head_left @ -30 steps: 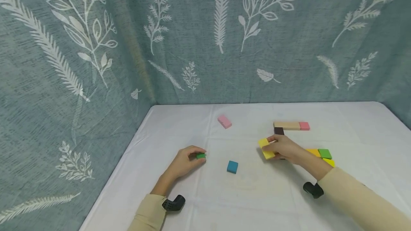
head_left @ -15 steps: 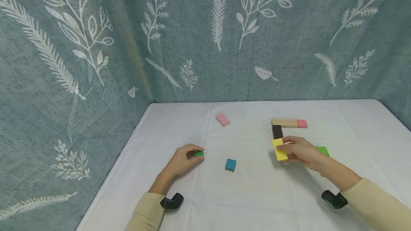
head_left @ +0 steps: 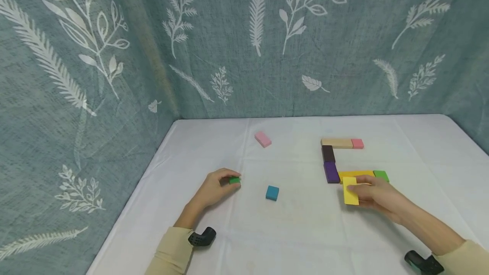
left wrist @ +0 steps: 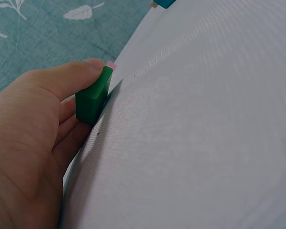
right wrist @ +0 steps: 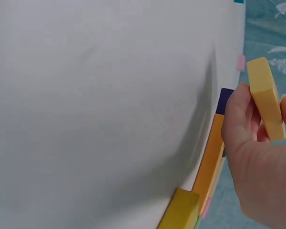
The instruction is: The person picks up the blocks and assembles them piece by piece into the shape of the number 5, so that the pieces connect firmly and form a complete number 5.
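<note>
My left hand pinches a small green block between thumb and fingers, low over the white table at left. In the left wrist view the green block stands close to the cloth. My right hand grips a yellow block by its edges, tilted and lifted off the table. It is just in front of an orange block. The orange block joins a purple block and a second green block. Another yellow block lies beside the orange one in the right wrist view.
A dark brown block runs up from the purple one to a tan block, with a coral-pink block at its end. A blue block lies between the hands. A pink block lies farther back.
My right hand has moved right and toward me with the yellow block, uncovering the dark brown and purple blocks. My left hand keeps its pinch on the green block.
</note>
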### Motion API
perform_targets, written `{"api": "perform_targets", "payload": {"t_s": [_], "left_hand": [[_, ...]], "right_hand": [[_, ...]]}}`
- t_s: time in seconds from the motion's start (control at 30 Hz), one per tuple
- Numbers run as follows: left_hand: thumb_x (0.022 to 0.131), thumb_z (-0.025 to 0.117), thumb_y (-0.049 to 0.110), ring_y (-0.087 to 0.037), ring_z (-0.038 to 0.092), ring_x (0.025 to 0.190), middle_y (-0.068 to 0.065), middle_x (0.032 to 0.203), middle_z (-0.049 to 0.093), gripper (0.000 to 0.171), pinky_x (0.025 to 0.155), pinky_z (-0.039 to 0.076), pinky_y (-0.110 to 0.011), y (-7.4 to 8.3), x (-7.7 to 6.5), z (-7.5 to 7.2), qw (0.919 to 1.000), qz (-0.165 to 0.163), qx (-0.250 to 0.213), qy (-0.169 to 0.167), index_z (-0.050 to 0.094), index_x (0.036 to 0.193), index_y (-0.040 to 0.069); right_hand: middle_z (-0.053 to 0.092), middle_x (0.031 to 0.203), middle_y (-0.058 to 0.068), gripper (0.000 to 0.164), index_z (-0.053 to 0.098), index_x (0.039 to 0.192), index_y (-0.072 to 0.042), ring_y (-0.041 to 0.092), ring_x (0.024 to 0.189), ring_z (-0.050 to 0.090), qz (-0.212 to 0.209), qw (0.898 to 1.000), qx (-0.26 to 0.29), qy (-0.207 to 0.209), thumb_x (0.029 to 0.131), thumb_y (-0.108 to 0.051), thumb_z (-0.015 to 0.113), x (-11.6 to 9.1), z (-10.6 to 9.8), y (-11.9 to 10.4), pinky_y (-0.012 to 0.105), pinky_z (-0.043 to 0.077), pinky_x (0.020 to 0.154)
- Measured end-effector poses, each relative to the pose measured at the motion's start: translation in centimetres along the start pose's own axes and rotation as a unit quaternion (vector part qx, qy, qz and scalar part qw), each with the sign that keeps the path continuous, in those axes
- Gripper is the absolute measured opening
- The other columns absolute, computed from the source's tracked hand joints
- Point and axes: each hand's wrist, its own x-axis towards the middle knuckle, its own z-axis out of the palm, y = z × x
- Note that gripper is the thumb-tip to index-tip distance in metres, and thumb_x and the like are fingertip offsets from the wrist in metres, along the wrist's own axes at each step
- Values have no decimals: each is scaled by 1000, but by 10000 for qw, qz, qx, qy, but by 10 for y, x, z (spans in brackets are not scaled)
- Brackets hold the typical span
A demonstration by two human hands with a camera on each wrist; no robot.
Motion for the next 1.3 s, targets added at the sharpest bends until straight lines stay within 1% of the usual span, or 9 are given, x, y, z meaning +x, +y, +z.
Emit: {"api": "perform_targets", "payload": {"t_s": [0.07,0.27,0.37,0.57,0.7,0.8,0.93,1.17,1.3], "left_hand": [[84,74,12,-19,60,101,0,106,66,24,91,48,-39,0,1,0,10000,-28,-7,-4,70,107,9],[84,74,12,-18,60,99,0,105,66,24,89,49,-38,0,1,0,10000,-24,-23,-2,70,107,9],[84,74,12,-18,60,98,-1,105,67,24,89,49,-38,0,0,0,10000,-10,-33,7,70,107,9],[84,74,12,-18,60,98,-1,105,66,24,88,50,-37,1,0,0,10000,-43,-52,-35,70,107,9],[84,74,11,-18,61,97,-1,105,67,24,87,50,-36,1,1,0,10000,-6,-77,-15,70,107,8],[84,74,11,-18,61,98,-2,105,66,24,88,50,-36,1,1,1,9999,3,-114,-30,70,108,8],[85,73,11,-19,60,100,-2,107,66,25,89,49,-36,1,1,0,9998,18,-165,-69,69,109,8],[84,74,10,-20,61,101,-3,107,66,24,90,49,-36,3,1,0,9999,-23,-161,-23,70,107,7],[84,74,10,-20,61,101,-3,107,67,24,90,49,-37,3,1,0,9999,-20,-107,-20,70,107,7]], "right_hand": [[46,123,18,80,14,141,13,18,94,57,112,9999,47,51,92,-25,64,-5,-2,4,32,53,84],[52,111,12,77,18,140,10,18,89,56,574,9980,143,211,91,-26,66,-17,-7,13,31,54,81],[52,111,11,78,19,140,10,19,88,56,744,9966,206,288,91,-27,67,-21,-10,17,32,54,80],[48,116,16,81,14,141,12,19,89,58,921,9939,480,366,91,-25,66,-30,-12,27,35,54,82],[49,118,19,85,13,141,14,19,90,59,998,9925,481,524,90,-26,68,-35,-14,32,36,54,83],[50,113,17,83,17,139,14,18,87,59,975,9923,323,688,89,-27,69,-40,-17,35,34,55,81],[53,106,14,79,21,136,14,17,83,59,1032,9905,310,860,88,-25,70,-44,-21,35,31,55,78],[56,99,10,85,15,138,19,15,80,61,1212,9867,380,1015,89,-24,70,-49,-28,36,30,56,77],[57,94,10,84,19,136,19,16,76,61,1354,9832,257,1197,88,-26,71,-51,-29,37,29,56,74]]}}
